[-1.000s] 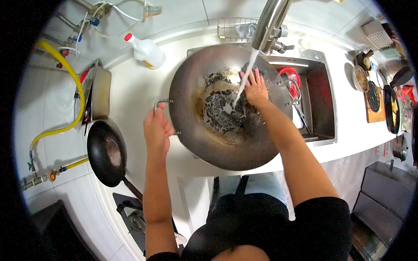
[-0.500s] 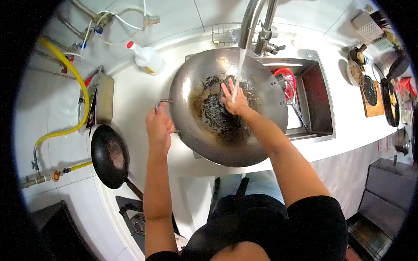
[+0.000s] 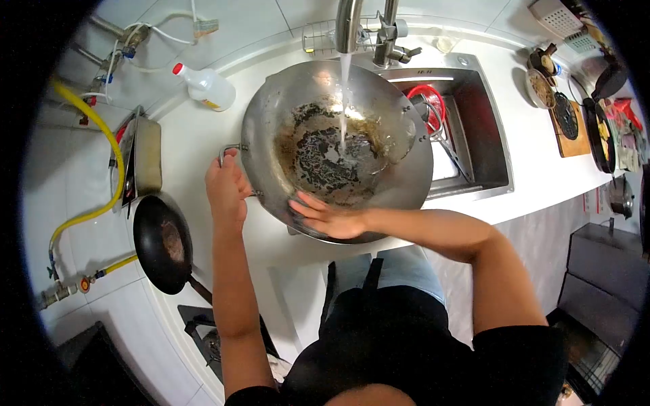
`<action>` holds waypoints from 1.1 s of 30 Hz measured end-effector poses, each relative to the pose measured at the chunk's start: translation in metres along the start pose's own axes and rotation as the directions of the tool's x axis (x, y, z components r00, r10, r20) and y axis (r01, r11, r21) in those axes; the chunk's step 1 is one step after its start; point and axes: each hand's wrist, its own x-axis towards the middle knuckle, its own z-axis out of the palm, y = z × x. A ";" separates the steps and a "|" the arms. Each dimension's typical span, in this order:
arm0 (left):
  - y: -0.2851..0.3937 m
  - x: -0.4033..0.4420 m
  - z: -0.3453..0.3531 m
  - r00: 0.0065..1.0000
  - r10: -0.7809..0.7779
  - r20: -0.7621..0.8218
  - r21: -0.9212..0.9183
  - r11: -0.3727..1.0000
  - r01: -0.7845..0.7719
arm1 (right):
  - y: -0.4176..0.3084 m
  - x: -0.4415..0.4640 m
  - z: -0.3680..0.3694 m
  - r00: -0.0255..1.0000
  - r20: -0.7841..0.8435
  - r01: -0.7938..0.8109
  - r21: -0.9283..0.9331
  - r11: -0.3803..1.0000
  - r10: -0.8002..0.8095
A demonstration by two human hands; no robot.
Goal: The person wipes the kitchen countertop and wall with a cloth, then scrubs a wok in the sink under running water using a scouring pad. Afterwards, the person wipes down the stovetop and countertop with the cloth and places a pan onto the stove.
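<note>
A large metal wok [image 3: 406, 172] sits over the left part of the sink area, tilted slightly. Dark burnt residue and some water cover its bottom. My left hand [image 3: 229, 186] is closed around the looped handle [image 3: 233, 147] on the wok's left side. Inside the wok, my right hand [image 3: 330, 220] lies on the near wall below the residue, fingers stretched out and somewhat apart. Whether anything is under its palm is hidden. From the faucet [image 3: 349, 27] a stream of water [image 3: 344, 95] falls into the wok's middle.
Left of the wok are a black frying pan [image 3: 159, 243] and a white bottle with a red cap [image 3: 211, 88]. A red strainer [image 3: 430, 101] sits in the sink [image 3: 484, 135]. A cutting board [image 3: 575, 143] is on the right counter. The stove [image 3: 203, 331] is lower left.
My right hand has moved from the wok's centre toward me, onto its near wall. The left hand keeps its hold on the handle. The whole view has shifted slightly.
</note>
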 end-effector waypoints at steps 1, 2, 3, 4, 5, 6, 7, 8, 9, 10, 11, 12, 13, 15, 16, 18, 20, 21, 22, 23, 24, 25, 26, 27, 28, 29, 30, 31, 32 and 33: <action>0.000 0.000 0.000 1.000 0.000 0.005 0.006 1.000 0.000 | 0.009 -0.022 -0.002 0.995 0.094 -0.016 -0.070 0.997 0.023; 0.000 0.000 0.000 1.000 -0.001 0.005 0.013 1.000 0.001 | 0.030 -0.042 -0.003 0.990 0.140 -0.014 -0.136 0.991 0.033; 0.000 0.000 0.000 1.000 0.001 0.003 0.017 1.000 -0.001 | 0.054 -0.060 -0.009 0.981 0.187 -0.005 -0.205 0.979 0.044; 0.001 0.000 -0.001 1.000 -0.002 0.008 0.010 1.000 0.002 | 0.071 -0.078 -0.022 0.954 0.281 0.071 -0.546 0.835 0.102; 0.001 0.000 -0.001 1.000 -0.005 0.012 0.005 1.000 0.005 | 0.073 -0.087 -0.039 0.926 0.294 0.062 -0.739 0.670 0.238; 0.002 -0.001 0.000 1.000 -0.005 0.016 -0.001 1.000 0.005 | 0.076 -0.096 -0.056 0.879 0.301 0.107 -0.880 0.464 0.370; 0.004 -0.002 0.001 1.000 -0.016 -0.001 0.006 1.000 0.016 | 0.067 -0.103 -0.073 0.811 0.231 0.049 -0.943 0.330 0.538; 0.006 -0.003 0.004 1.000 -0.024 -0.016 0.012 1.000 0.025 | 0.099 -0.106 -0.078 0.891 0.006 -0.188 -0.905 0.381 0.454; 0.008 -0.003 0.007 0.999 -0.031 -0.032 0.015 0.999 0.032 | 0.131 -0.103 -0.082 0.896 -0.234 -0.398 -0.800 0.449 0.377; 0.008 -0.003 0.008 0.999 -0.032 -0.043 0.018 0.999 0.033 | 0.141 -0.092 -0.089 0.882 -0.356 -0.459 -0.794 0.399 0.308; 0.007 -0.004 0.009 0.998 -0.032 -0.056 0.020 0.999 0.033 | 0.147 -0.079 -0.098 0.854 -0.469 -0.521 -0.777 0.354 0.227; 0.007 -0.004 0.009 0.997 -0.030 -0.069 0.021 0.999 0.031 | 0.152 -0.064 -0.108 0.810 -0.570 -0.581 -0.751 0.314 0.136; 0.005 -0.003 0.009 0.997 -0.019 -0.074 0.030 0.999 0.021 | 0.158 -0.044 -0.121 0.775 -0.628 -0.613 -0.716 0.335 0.077; 0.001 -0.001 0.006 0.996 -0.003 -0.086 0.054 0.999 0.008 | 0.166 0.002 -0.137 0.684 -0.729 -0.663 -0.638 0.392 -0.028; 0.002 0.000 0.006 0.997 -0.004 -0.078 0.040 0.999 0.007 | 0.158 0.023 -0.142 0.664 -0.747 -0.690 -0.603 0.400 0.020; 0.002 -0.001 0.005 0.998 -0.018 -0.059 0.016 1.000 0.019 | 0.136 0.063 -0.140 0.619 -0.774 -0.744 -0.526 0.412 0.131; 0.001 -0.001 0.003 0.999 -0.013 -0.033 0.022 1.000 0.013 | 0.137 0.095 -0.121 0.698 -0.716 -0.557 -0.570 0.604 -0.032; 0.001 0.000 0.002 1.000 -0.008 -0.017 0.020 1.000 0.008 | 0.113 0.093 -0.110 0.785 -0.618 -0.462 -0.558 0.689 0.025; 0.001 0.000 0.003 0.999 -0.015 -0.037 0.021 1.000 0.016 | 0.090 0.091 -0.100 0.855 -0.516 -0.431 -0.641 0.635 0.059; 0.000 0.001 0.004 0.998 -0.021 -0.057 0.020 1.000 0.023 | 0.091 0.086 -0.088 0.896 -0.445 -0.333 -0.672 0.662 0.000; 0.000 0.001 0.004 0.997 -0.026 -0.076 0.019 0.999 0.028 | 0.090 0.080 -0.082 0.926 -0.371 -0.232 -0.695 0.681 -0.063; -0.001 0.003 0.002 0.997 -0.034 -0.072 0.019 0.999 0.035 | 0.085 0.073 -0.085 0.952 -0.305 -0.202 -0.681 0.704 -0.021; -0.003 0.004 -0.001 0.997 -0.041 -0.070 0.021 0.999 0.043 | 0.090 0.079 -0.088 0.927 -0.372 -0.242 -0.677 0.695 -0.039; -0.005 0.005 -0.003 0.997 -0.049 -0.068 0.024 0.998 0.050 | 0.099 0.089 -0.093 0.897 -0.438 -0.282 -0.669 0.688 -0.058; -0.005 0.005 -0.003 0.996 -0.051 -0.070 0.023 0.998 0.052 | 0.092 0.095 -0.098 0.860 -0.503 -0.321 -0.656 0.683 -0.079; -0.005 0.005 -0.003 0.996 -0.053 -0.073 0.024 0.998 0.055 | 0.084 0.106 -0.100 0.824 -0.566 -0.388 -0.577 0.719 -0.010; -0.005 0.005 -0.002 0.996 -0.056 -0.076 0.025 0.998 0.058 | 0.077 0.121 -0.094 0.750 -0.627 -0.369 -0.661 0.653 -0.211; -0.004 0.004 -0.002 0.995 -0.052 -0.080 0.027 0.998 0.054 | 0.072 0.136 -0.085 0.649 -0.644 -0.370 -0.732 0.572 -0.406; -0.003 0.004 -0.001 0.995 -0.047 -0.083 0.029 0.998 0.049 | 0.066 0.150 -0.078 0.525 -0.617 -0.390 -0.787 0.478 -0.586; -0.003 0.004 0.000 0.995 -0.044 -0.084 0.029 0.998 0.047 | 0.041 0.152 -0.075 0.602 -0.651 -0.146 -0.658 0.739 -0.461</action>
